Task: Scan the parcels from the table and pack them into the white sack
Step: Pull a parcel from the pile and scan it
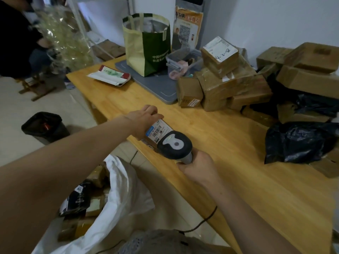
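Note:
My left hand (144,119) grips a small brown parcel (158,129) with a white barcode label, held at the near edge of the wooden table (229,143). My right hand (199,167) grips the handle of a black and grey barcode scanner (174,144), whose head sits right over the parcel's label. Below the table edge the white sack (121,195) stands open on the floor with several brown and black parcels inside. A pile of brown cardboard parcels (225,79) lies at the far side of the table.
More cardboard boxes (308,66) and black plastic bags (297,142) fill the table's right side. A green and yellow tote bag (146,43) stands on a grey mat (156,85) beside a white envelope (110,75). A black bin (45,125) is on the floor; a person sits at far left.

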A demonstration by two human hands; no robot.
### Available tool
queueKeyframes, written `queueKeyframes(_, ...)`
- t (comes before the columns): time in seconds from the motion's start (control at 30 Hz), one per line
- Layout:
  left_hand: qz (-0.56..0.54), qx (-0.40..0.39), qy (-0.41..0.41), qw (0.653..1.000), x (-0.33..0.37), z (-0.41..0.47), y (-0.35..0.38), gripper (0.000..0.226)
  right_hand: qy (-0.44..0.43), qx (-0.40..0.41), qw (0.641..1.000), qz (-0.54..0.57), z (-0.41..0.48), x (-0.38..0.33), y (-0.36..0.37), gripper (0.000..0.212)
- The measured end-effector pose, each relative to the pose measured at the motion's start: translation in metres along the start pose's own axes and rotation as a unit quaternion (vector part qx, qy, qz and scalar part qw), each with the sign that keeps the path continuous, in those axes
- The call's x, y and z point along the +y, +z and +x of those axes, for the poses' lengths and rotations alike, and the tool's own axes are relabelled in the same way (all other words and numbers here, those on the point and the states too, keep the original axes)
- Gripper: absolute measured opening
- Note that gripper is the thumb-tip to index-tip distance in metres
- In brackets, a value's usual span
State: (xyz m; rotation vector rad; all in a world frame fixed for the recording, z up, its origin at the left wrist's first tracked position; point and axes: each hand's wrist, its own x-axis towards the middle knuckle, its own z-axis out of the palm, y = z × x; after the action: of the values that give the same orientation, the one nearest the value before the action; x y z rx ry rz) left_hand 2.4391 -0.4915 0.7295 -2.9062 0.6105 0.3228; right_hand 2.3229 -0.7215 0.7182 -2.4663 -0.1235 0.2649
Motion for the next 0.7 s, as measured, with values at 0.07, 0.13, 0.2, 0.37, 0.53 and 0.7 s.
queueKeyframes(0.07,-0.059,-0.007,-0.059,0.997,-0.015,-0.014,0.011,0.116,0.001,-0.006,0.999,0.037,0.004,-0.005,0.007,0.041)
queueKeyframes(0.13,-0.139,-0.024,-0.143,0.980,-0.035,-0.037,0.029,0.117,0.004,-0.023,0.996,0.081,0.007,-0.010,0.016,0.046)
queueKeyframes(0.2,-0.230,-0.039,-0.244,0.941,-0.054,-0.067,0.057,0.113,0.011,-0.048,0.993,0.111,0.012,-0.016,0.029,0.042)
queueKeyframes(0.37,-0.479,-0.012,-0.429,0.765,-0.083,-0.141,0.140,0.088,0.023,-0.109,0.986,0.121,0.032,-0.036,0.068,0.030)
queueKeyframes(0.53,-0.487,-0.079,-0.531,0.689,-0.091,-0.188,0.220,0.081,0.055,-0.167,0.978,0.112,0.050,-0.057,0.112,0.022)
queueKeyframes(0.7,-0.426,-0.170,-0.578,0.675,-0.097,-0.202,0.278,0.084,0.087,-0.211,0.965,0.127,0.060,-0.069,0.150,0.021)
